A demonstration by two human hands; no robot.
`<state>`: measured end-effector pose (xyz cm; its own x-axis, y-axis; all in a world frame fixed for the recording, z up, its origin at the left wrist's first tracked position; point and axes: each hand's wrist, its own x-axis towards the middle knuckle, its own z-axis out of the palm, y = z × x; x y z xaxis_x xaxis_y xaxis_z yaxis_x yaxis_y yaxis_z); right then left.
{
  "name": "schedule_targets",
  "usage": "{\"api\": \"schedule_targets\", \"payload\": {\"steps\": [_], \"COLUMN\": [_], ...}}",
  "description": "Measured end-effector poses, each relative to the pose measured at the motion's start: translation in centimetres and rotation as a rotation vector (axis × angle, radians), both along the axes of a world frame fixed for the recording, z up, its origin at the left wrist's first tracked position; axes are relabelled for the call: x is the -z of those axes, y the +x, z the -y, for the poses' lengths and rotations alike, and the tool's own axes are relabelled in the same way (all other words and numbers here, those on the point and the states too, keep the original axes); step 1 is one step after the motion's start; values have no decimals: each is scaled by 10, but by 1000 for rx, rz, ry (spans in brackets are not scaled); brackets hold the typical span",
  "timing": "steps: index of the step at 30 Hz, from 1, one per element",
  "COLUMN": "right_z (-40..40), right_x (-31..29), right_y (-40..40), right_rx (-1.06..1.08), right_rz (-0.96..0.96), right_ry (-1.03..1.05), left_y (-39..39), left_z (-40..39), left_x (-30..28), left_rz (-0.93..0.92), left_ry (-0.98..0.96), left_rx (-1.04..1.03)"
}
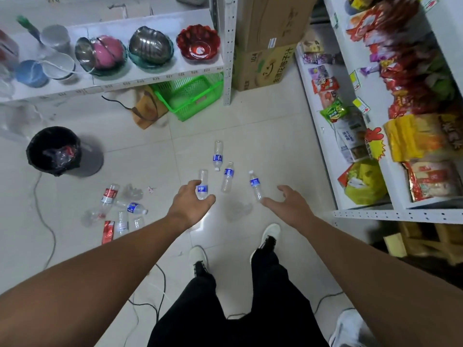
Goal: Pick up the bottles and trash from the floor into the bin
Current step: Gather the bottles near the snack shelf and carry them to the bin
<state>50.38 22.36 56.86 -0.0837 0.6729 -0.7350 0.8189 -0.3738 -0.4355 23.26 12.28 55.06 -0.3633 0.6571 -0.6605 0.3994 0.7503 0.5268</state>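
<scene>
Several clear bottles with blue labels lie on the tiled floor ahead of my feet. My left hand (191,205) is stretched out with thumb and fingers curved apart, framing one blue-label bottle (202,185); it holds nothing. My right hand (288,204) is spread open, its fingertip by the base of another bottle (255,185). Two more bottles (228,177) (218,155) lie beyond. At the left lies a heap of crushed bottles (109,195), one blue-label bottle (134,207) and a red wrapper (108,231). The black-lined bin (53,150) stands at the far left with plastic inside.
A white shelf (160,73) with bowls runs along the back, with a green basket (193,95) and a brown bag (147,108) under it. Cardboard boxes (265,63) stand behind. A snack shelf (323,136) lines the right. Cables (47,229) trail over the floor.
</scene>
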Motion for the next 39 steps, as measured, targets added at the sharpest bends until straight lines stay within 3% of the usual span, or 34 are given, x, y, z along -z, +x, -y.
{"api": "schedule_targets", "payload": {"steps": [12, 22, 29, 39], "right_z": [-108, -134, -149, -170], "right_x": [85, 169, 302, 551], "right_y": [64, 36, 7, 28], "right_rx": [-72, 21, 46, -7], "right_rz": [14, 36, 29, 49], "right_ry": [-101, -136, -116, -120], "left_y": [74, 64, 38, 71], "left_z": [-79, -150, -167, -196], "left_x": [70, 157, 287, 550], "left_rz": [-16, 22, -22, -138], "left_ry": [-120, -106, -113, -182], "left_rx": [-126, -57, -67, -66]}}
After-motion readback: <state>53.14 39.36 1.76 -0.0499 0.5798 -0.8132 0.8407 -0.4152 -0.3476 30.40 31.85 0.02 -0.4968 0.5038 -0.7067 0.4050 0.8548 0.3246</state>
